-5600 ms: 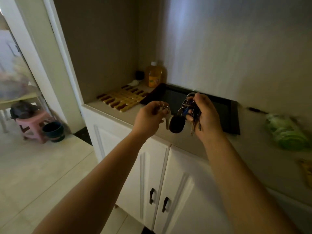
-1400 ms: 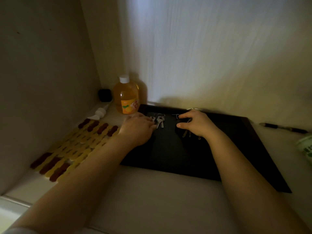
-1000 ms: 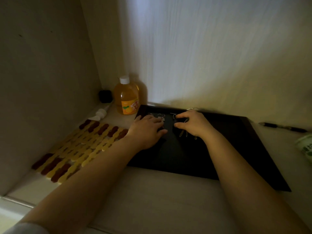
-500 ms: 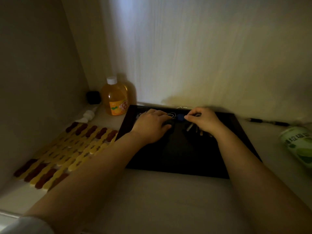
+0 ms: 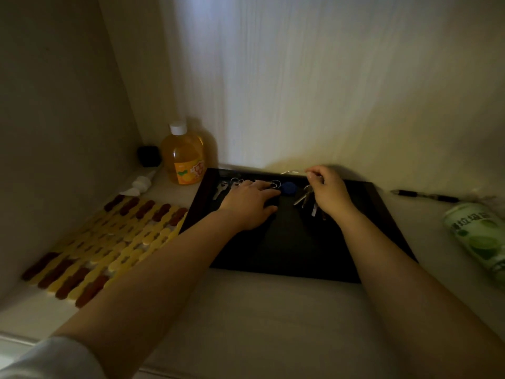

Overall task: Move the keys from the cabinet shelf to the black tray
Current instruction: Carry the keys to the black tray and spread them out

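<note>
Since the frame half a second earlier, the right hand [image 5: 326, 191] had lifted slightly, fingers curled, pinching a thin key ring at upper centre; its keys [image 5: 306, 196] fanned out on the black tray [image 5: 382, 228]. Left hand [image 5: 250, 205] lay flat with fingers extended, pressing a second set near a blue tag [image 5: 288, 188]; more keys [image 5: 220, 188] showed left of it. All keys sat at the tray's far edge. Judgement: release the ring low and slowly, so nothing slides over the rim.
</note>
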